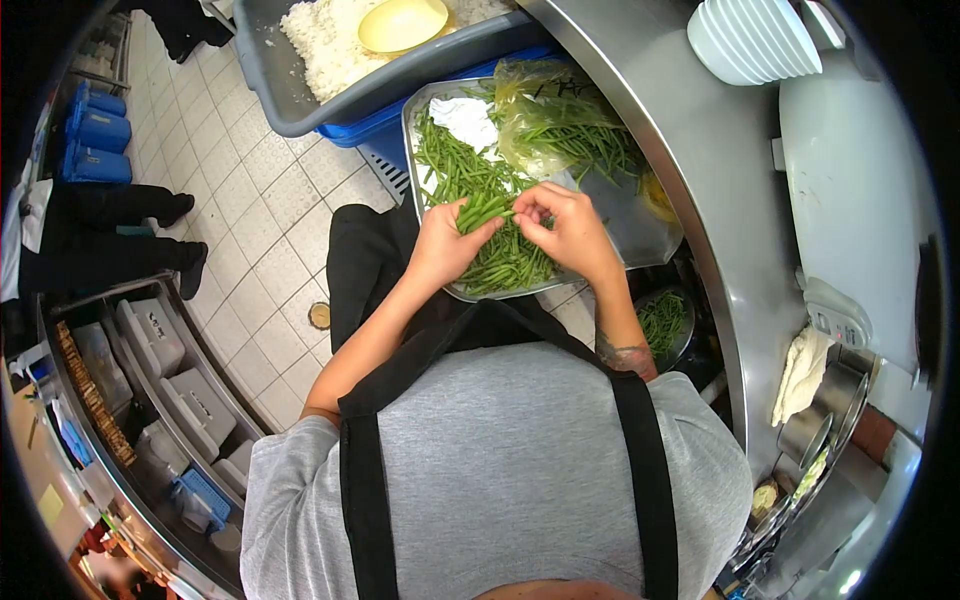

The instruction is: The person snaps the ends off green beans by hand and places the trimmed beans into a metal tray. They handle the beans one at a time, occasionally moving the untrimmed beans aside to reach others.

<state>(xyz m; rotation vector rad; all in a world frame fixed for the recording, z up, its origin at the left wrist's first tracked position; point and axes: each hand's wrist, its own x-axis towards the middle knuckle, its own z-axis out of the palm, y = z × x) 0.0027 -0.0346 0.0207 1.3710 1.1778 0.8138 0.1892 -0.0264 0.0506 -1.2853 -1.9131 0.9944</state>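
A small bunch of green beans [480,212] is gripped in my left hand [443,250], with the thumb laid across it. My right hand [568,232] pinches at the tips of that bunch, thumb and fingers pressed together. Both hands are above a metal tray [409,135] over my lap. Loose green beans [508,265] cover much of the tray. At its far right lies a yellowish clear plastic bag [530,105] with more beans in and around it. A crumpled white sheet [464,122] is at the far left of the tray.
A grey tub [290,118] of white rice [325,50] with a yellow bowl [402,25] stands ahead. The steel counter [700,230] curves along my right, bearing stacked white bowls [755,42]. Below it sits a container of green pieces [662,322]. Another person's legs [110,235] are at left.
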